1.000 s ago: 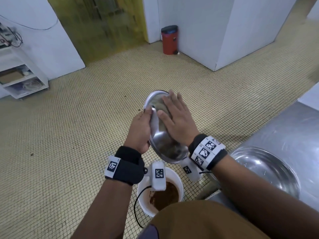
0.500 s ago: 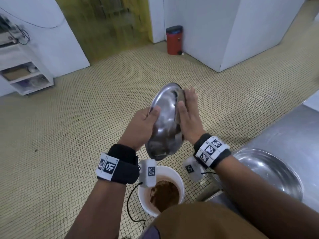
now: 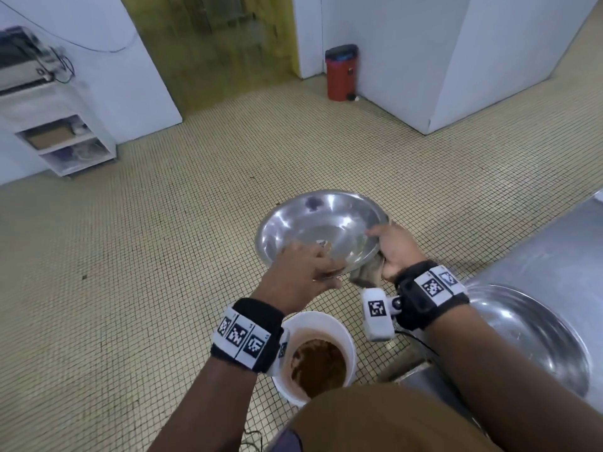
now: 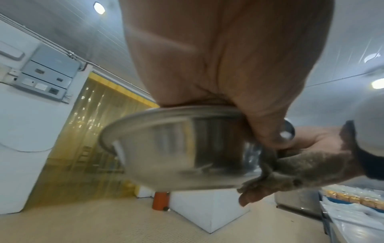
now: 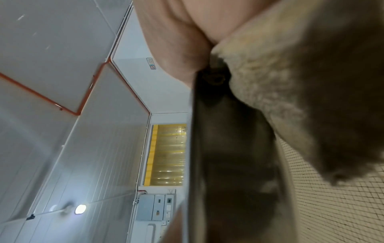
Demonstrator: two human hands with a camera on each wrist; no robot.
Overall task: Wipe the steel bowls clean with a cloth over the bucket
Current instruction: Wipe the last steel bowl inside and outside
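My left hand (image 3: 301,275) grips the near rim of the steel bowl (image 3: 318,228), fingers curled over the edge and the thumb pressing the outside, as the left wrist view shows. My right hand (image 3: 391,252) pinches the bowl's right rim together with the grey cloth (image 3: 367,274), thumb on the inside of the rim and the fingers beneath, the cloth bunched under the bowl against its outer wall. Between my two hands the bowl is mouth up, tilted a little toward me, its inside shiny with a small brown smear near my left fingers. It hangs above the tiled floor, just beyond the white bucket (image 3: 318,321), which holds brown sludge. To my right a second, larger steel bowl (image 3: 535,334) sits on the steel counter (image 3: 554,243). A red bin (image 3: 341,73) stands by the far wall.
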